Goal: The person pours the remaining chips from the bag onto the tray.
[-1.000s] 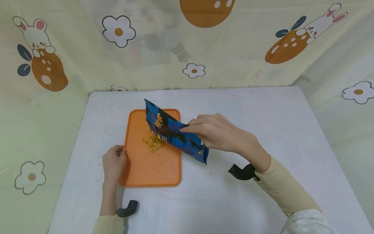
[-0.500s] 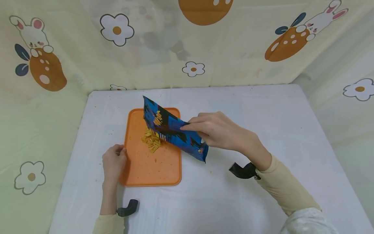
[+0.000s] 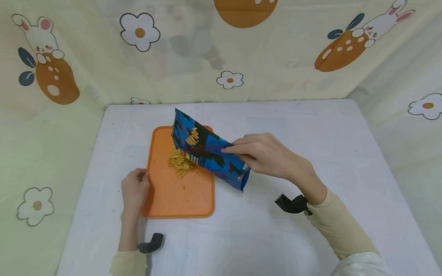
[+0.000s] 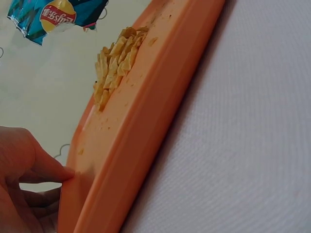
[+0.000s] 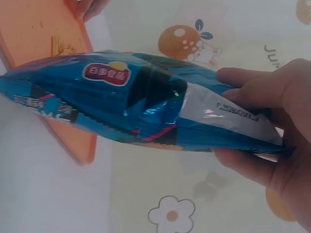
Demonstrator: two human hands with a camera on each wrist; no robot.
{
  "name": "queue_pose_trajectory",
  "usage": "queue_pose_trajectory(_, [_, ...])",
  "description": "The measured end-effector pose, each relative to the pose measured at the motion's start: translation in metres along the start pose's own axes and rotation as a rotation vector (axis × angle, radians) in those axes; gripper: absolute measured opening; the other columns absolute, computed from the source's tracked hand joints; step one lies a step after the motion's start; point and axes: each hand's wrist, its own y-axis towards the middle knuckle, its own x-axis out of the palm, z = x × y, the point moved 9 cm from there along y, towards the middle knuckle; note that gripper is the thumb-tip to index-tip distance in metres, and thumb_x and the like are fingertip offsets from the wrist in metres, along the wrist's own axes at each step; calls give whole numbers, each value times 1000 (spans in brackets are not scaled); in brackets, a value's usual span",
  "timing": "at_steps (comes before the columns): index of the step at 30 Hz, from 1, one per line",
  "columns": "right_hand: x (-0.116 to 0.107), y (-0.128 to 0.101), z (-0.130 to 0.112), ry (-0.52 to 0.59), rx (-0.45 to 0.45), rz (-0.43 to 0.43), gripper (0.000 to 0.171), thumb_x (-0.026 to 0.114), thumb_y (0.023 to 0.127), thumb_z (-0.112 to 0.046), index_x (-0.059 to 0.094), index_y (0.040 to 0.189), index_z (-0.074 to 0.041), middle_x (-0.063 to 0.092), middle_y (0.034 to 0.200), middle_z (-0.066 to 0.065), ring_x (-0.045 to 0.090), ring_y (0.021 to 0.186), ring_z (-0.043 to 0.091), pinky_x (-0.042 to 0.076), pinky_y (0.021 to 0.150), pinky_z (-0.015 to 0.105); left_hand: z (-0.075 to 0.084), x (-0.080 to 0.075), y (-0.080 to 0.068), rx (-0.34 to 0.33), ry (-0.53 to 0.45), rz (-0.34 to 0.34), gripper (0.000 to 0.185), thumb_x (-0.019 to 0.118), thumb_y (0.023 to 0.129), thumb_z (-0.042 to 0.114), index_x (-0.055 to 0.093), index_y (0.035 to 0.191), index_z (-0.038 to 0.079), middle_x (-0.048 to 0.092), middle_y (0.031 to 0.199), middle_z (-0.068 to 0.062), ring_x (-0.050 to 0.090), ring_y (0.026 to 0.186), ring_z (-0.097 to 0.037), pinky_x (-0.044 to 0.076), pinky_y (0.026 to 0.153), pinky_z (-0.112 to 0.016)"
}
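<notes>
My right hand (image 3: pixel 267 155) grips a blue chip bag (image 3: pixel 210 151) with thumb and fingers on either side. The bag slants, its left end low over an orange tray (image 3: pixel 183 195). Its printed side and back seam show in the right wrist view, where the bag (image 5: pixel 150 104) fills the middle. Under that left end, a small heap of yellow chip strips (image 3: pixel 179 165) lies on the tray, partly hidden by the bag. At the tray's left edge my left hand (image 3: pixel 135 191) pinches the rim, its thumb inside the rim in the left wrist view.
A white-covered table (image 3: pixel 293 230) carries the tray, with scattered crumbs beside it. A patterned curtain (image 3: pixel 276 57) rises behind the table and along both sides. Black wrist mounts (image 3: pixel 291 204) stick out from both wrists.
More chip strips lie in the heap than a second ago. The bag and my right hand have shifted slightly right. My left hand has stayed at the tray's edge.
</notes>
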Motion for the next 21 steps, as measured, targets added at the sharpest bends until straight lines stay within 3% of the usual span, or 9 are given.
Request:
queue_pose_trajectory(7, [-4,-16,7,43,2,133,33,68,88,10,78,116,-6,78,103,6,60,74,12,42,57,22,-1,1,1,-19,8,-4,22,59,100,2,69,116,-9,72,102,-26,66,85,-35,50,71,-39])
queue_pose_trajectory(10, [-4,-27,10,67,38,171,36,69,86,12,78,116,-5,78,105,7,63,78,13,44,58,23,0,2,0,-19,6,-6,23,58,100,3,69,117,-9,72,103,-26,66,85,-34,51,71,-39])
queue_pose_trajectory(16, [-4,-47,17,83,116,221,40,67,85,16,77,118,-5,77,97,5,53,71,8,39,55,22,1,2,0,-5,6,11,23,59,100,2,69,116,-10,72,102,-27,67,85,-36,53,73,-43])
queue_pose_trajectory(21, [-2,-62,23,93,170,281,40,68,84,17,77,117,-4,78,98,7,52,68,8,35,54,16,1,1,0,-7,6,7,24,58,100,2,69,117,-10,72,103,-28,67,86,-37,53,74,-44])
